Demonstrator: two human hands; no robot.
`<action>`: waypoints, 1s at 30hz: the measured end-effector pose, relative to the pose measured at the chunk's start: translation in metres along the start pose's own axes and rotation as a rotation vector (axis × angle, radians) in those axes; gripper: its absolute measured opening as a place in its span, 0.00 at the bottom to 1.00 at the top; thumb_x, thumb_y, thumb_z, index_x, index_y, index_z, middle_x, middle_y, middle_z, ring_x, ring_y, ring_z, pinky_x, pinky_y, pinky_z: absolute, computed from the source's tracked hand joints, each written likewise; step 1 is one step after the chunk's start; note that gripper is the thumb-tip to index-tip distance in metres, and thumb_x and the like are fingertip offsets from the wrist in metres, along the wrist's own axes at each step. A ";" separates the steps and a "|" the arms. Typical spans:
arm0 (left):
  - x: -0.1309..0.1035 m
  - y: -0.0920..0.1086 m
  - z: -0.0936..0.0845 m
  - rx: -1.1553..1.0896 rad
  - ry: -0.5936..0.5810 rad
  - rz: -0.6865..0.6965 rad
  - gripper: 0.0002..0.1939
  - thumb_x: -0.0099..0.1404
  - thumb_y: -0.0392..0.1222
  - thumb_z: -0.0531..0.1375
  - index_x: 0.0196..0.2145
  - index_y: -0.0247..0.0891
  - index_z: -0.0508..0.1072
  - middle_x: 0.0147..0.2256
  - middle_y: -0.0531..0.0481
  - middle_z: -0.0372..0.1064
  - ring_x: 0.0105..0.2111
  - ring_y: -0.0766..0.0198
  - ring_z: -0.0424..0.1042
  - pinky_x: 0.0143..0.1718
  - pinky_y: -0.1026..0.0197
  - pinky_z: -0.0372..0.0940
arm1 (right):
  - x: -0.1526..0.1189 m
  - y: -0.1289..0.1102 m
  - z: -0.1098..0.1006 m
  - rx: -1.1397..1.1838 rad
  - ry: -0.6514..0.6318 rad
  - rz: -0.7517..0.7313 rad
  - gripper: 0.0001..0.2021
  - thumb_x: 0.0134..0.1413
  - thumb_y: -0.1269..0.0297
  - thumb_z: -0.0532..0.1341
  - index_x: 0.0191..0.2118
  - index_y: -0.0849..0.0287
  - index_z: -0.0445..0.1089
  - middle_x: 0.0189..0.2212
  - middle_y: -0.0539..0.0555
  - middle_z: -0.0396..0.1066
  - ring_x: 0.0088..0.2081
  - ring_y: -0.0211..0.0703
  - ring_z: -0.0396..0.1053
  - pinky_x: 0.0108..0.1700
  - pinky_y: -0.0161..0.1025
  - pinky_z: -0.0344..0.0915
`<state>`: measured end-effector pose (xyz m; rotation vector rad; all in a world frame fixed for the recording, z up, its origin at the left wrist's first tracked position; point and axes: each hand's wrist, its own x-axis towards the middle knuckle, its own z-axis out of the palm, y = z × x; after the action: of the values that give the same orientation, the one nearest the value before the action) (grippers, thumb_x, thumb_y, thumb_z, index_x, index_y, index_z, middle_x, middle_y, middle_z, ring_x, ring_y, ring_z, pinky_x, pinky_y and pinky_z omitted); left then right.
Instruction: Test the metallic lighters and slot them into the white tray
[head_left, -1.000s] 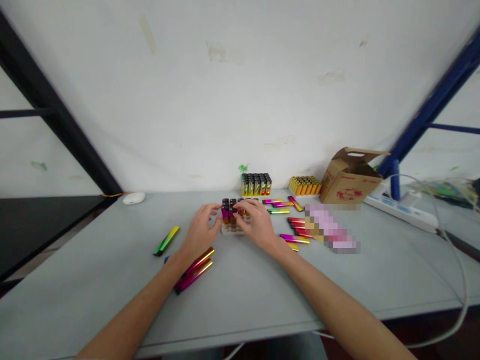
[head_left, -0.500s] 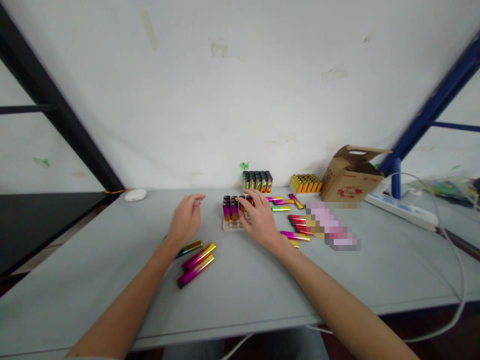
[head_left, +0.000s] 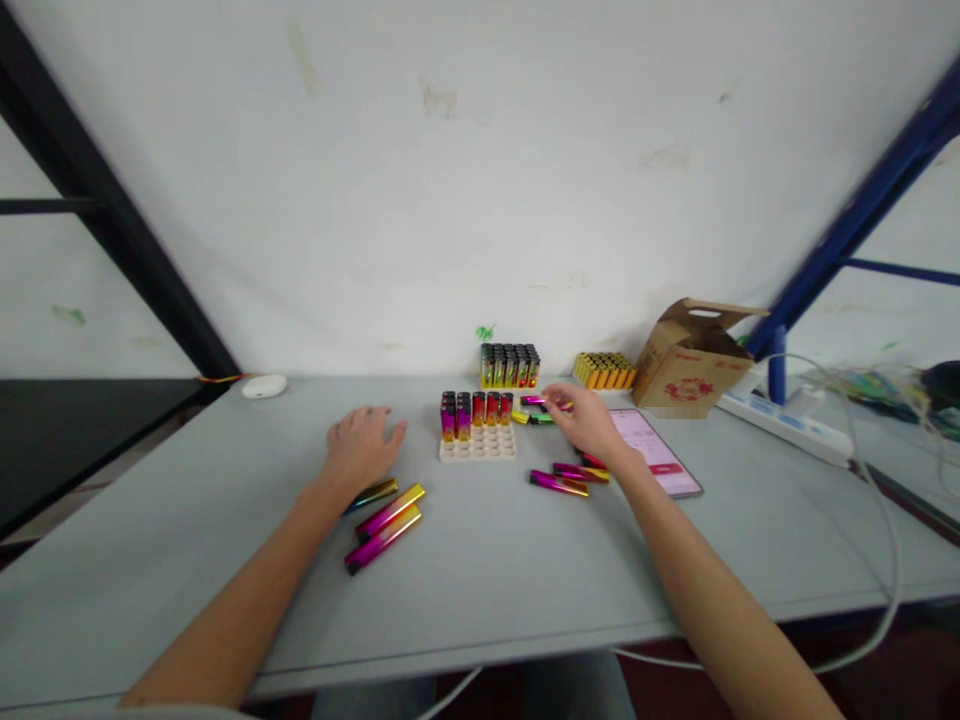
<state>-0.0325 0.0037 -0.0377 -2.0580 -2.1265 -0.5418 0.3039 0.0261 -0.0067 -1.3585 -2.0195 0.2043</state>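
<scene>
My left hand (head_left: 360, 450) hovers low over the table with its fingers apart and nothing in them. Close below it lie two purple-and-gold lighters (head_left: 390, 512) and a dark green-gold lighter (head_left: 376, 493). A white holed tray (head_left: 478, 450) stands in the middle, with purple lighters (head_left: 455, 418) and red lighters (head_left: 493, 408) upright in its back and left holes. Beyond its right side, my right hand (head_left: 589, 425) has its fingertips pinched at a purple lighter (head_left: 533, 400). A green lighter (head_left: 540, 419) lies beside those fingertips. More purple lighters (head_left: 559, 484) lie nearer me.
Along the wall stand a block of black-topped lighters (head_left: 510, 366), a block of yellow cylinders (head_left: 604, 371) and an open cardboard box (head_left: 686, 375). A phone (head_left: 660, 455) lies right of my right hand. Farther right is a power strip (head_left: 791, 425); a white case (head_left: 264, 387) sits far left.
My right hand has moved from the white tray to the right, onto the loose lighters; red lighters now show standing in the tray. My left hand has lowered slightly and its fingers have spread.
</scene>
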 end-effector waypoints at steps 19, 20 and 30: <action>-0.057 0.028 -0.016 0.280 -0.184 0.113 0.42 0.64 0.62 0.43 0.58 0.20 0.62 0.61 0.23 0.53 0.61 0.32 0.52 0.54 0.31 0.51 | -0.004 0.024 -0.017 -0.241 -0.425 0.190 0.08 0.47 0.70 0.63 0.35 0.58 0.79 0.34 0.54 0.79 0.36 0.45 0.74 0.37 0.35 0.65; -0.054 0.028 -0.016 0.297 -0.184 0.123 0.42 0.64 0.62 0.42 0.58 0.19 0.62 0.61 0.22 0.53 0.61 0.33 0.52 0.54 0.32 0.51 | -0.004 0.020 -0.013 -0.236 -0.412 0.151 0.09 0.49 0.69 0.62 0.36 0.57 0.79 0.35 0.54 0.79 0.37 0.45 0.74 0.38 0.35 0.65; -0.028 0.022 -0.020 0.257 -0.219 0.171 0.34 0.66 0.60 0.42 0.46 0.27 0.71 0.55 0.27 0.63 0.59 0.42 0.57 0.54 0.42 0.56 | -0.007 0.002 0.005 -0.240 -0.439 -0.035 0.12 0.53 0.66 0.60 0.42 0.58 0.76 0.39 0.57 0.77 0.41 0.48 0.72 0.42 0.37 0.63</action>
<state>-0.0125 -0.0292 -0.0251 -2.2033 -1.9757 -0.0195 0.3042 0.0225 -0.0143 -1.5242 -2.4952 0.2697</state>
